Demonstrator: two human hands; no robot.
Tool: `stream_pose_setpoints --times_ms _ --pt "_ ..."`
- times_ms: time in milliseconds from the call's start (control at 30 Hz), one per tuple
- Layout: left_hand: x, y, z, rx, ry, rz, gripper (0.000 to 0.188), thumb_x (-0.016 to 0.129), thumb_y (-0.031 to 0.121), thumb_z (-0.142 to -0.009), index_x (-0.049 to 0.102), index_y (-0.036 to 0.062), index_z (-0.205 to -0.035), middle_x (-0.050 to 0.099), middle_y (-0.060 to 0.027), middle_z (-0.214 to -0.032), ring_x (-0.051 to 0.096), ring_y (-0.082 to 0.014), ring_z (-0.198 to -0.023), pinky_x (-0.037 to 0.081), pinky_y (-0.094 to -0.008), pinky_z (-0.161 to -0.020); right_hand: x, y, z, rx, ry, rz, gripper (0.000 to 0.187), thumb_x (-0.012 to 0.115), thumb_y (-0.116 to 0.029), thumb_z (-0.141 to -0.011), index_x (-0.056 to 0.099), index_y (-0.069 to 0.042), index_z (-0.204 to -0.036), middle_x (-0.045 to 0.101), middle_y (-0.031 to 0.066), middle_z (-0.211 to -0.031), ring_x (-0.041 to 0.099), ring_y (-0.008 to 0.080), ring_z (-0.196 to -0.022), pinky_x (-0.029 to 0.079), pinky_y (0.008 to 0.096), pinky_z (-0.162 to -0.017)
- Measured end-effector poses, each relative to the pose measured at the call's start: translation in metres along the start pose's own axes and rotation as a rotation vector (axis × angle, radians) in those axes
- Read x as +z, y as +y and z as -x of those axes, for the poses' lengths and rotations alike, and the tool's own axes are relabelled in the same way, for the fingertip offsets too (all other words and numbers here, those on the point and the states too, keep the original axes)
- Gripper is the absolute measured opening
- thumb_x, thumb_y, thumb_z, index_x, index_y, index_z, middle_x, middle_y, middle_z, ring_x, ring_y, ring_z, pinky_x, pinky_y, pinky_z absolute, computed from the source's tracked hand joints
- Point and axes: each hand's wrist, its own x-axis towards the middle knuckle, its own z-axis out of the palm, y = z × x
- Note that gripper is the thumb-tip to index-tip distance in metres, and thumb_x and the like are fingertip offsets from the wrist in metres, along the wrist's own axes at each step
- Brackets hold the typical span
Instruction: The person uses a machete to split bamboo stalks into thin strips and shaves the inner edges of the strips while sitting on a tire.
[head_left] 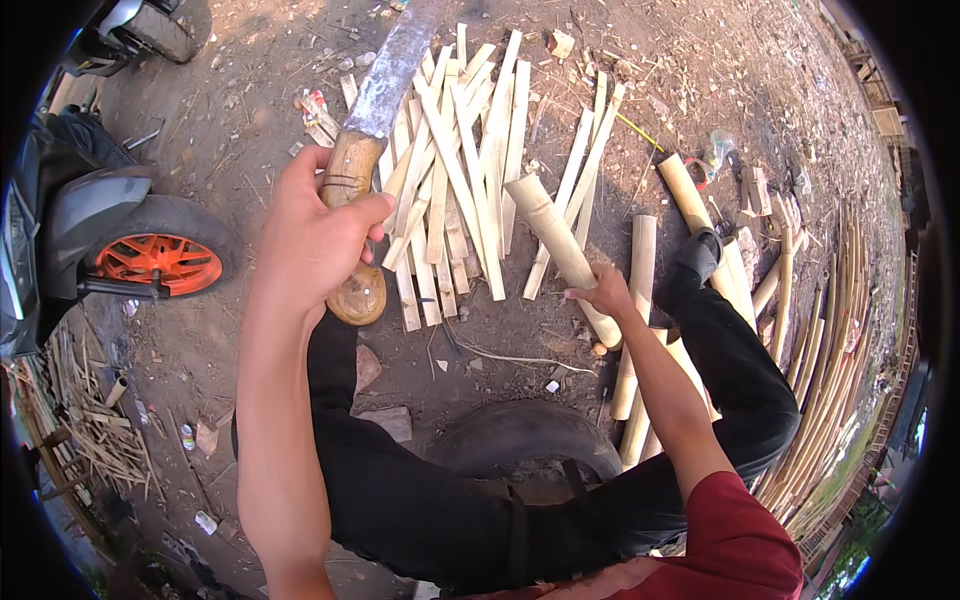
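Observation:
My left hand (305, 240) is wrapped round the wooden handle of a machete (393, 85), its wide, worn blade pointing up and away from me. My right hand (605, 295) grips a short length of bamboo (548, 220) near its lower end. The bamboo tilts, its upper end leaning left toward the machete. Whether its bottom end rests on the ground cannot be made out. Beyond both hands lies a loose pile of split bamboo strips (470, 170). More uncut bamboo pieces (642, 250) lie beside my right hand.
A motorbike with an orange wheel (160, 262) stands at the left. An old tyre (525, 435) lies between my legs. Long bamboo poles (830, 380) run along the right side. Scrap bamboo (95, 430) is heaped at the lower left; broken bricks (388, 422) dot the dirt.

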Motion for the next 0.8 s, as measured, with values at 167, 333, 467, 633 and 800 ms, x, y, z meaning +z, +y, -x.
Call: stream_pose_setpoints --times_ms 167,333,467,633,800 --pt "0.001 0.0 0.007 0.036 -0.114 0.114 0.047 0.075 0.002 -0.086 0.051 -0.0026 -0.125 0.061 -0.0034 -0.084 0.057 -0.009 -0.064 0.046 -0.0276 -0.054 -0.051 -0.063 0.009 0.06 0.274 -0.308 0.047 0.088 -0.039 -0.08 0.076 0.003 -0.099 0.076 0.0149 -0.081 0.073 0.0193 -0.074 0.056 0.0388 -0.069" --pt "0.018 0.002 0.011 0.14 -0.094 0.138 0.055 0.076 0.001 -0.086 0.047 -0.0041 -0.132 0.06 -0.0036 -0.084 0.055 -0.0092 -0.06 0.047 -0.0279 -0.052 -0.066 -0.093 -0.004 -0.075 0.371 -0.464 0.036 0.078 -0.031 -0.092 0.076 0.002 -0.106 0.077 0.0157 -0.083 0.074 0.0207 -0.076 0.056 0.0377 -0.071" --pt "0.017 0.0 0.016 0.238 -0.15 0.169 0.054 0.078 0.001 -0.087 0.047 -0.0039 -0.131 0.061 -0.005 -0.089 0.054 -0.0079 -0.06 0.046 -0.027 -0.05 -0.053 -0.14 -0.003 -0.173 0.511 -0.502 0.031 0.076 -0.026 -0.094 0.075 0.002 -0.107 0.077 0.0188 -0.085 0.076 0.0242 -0.078 0.057 0.0377 -0.069" --pt "0.018 0.001 0.021 0.333 -0.193 0.034 0.05 0.077 0.003 -0.087 0.05 0.0006 -0.128 0.065 -0.0062 -0.09 0.055 -0.0085 -0.061 0.045 -0.0274 -0.051 -0.019 -0.147 0.01 -0.236 0.59 -0.317 0.022 0.074 -0.02 -0.094 0.075 -0.002 -0.106 0.075 0.0181 -0.086 0.075 0.029 -0.075 0.056 0.0371 -0.068" --pt "0.024 -0.004 0.034 0.584 -0.226 -0.127 0.039 0.08 0.017 -0.085 0.058 -0.0006 -0.113 0.068 -0.0079 -0.073 0.064 -0.0151 -0.064 0.051 -0.0322 -0.062 -0.006 -0.148 0.013 -0.188 0.531 -0.493 0.022 0.071 -0.018 -0.094 0.073 -0.001 -0.109 0.073 0.0214 -0.087 0.073 0.0326 -0.079 0.055 0.0395 -0.072"
